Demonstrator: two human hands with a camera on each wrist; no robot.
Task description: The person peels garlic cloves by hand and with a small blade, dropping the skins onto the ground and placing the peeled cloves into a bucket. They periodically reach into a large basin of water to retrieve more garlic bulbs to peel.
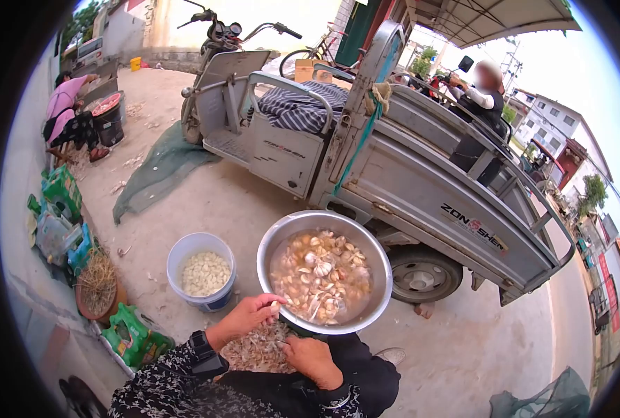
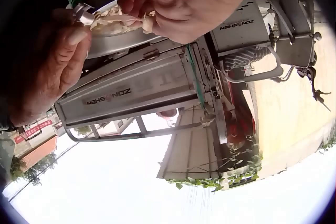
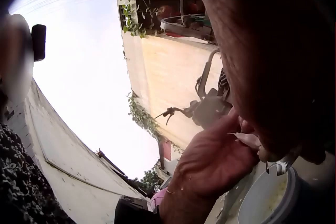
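The left hand (image 1: pixel 249 320) pinches a pale garlic clove (image 1: pixel 276 305) beside the near-left rim of a metal basin (image 1: pixel 383 279). Soaking garlic cloves and bulbs (image 1: pixel 324 268) fill the basin. To its right, the right hand (image 1: pixel 315 359) is low over a heap of dry peelings (image 1: pixel 254 348), fingers curled. In the left wrist view a small metal piece (image 2: pixel 83 14) is at the right hand's (image 2: pixel 52 71) thumb and fingers; its full shape is hidden. Papery skin (image 3: pixel 247 140) shows between the hands in the right wrist view. A white bucket (image 1: pixel 176 268) holds peeled cloves (image 1: pixel 205 274).
A grey cargo tricycle (image 1: pixel 407 174) stands just beyond the basin, its rear wheel (image 1: pixel 421 275) close on the right. Green bottle packs (image 1: pixel 132 334) and a plant pot (image 1: pixel 115 299) line the left wall. One person (image 1: pixel 73 104) sits far left, another (image 1: pixel 487 94) behind the tricycle.
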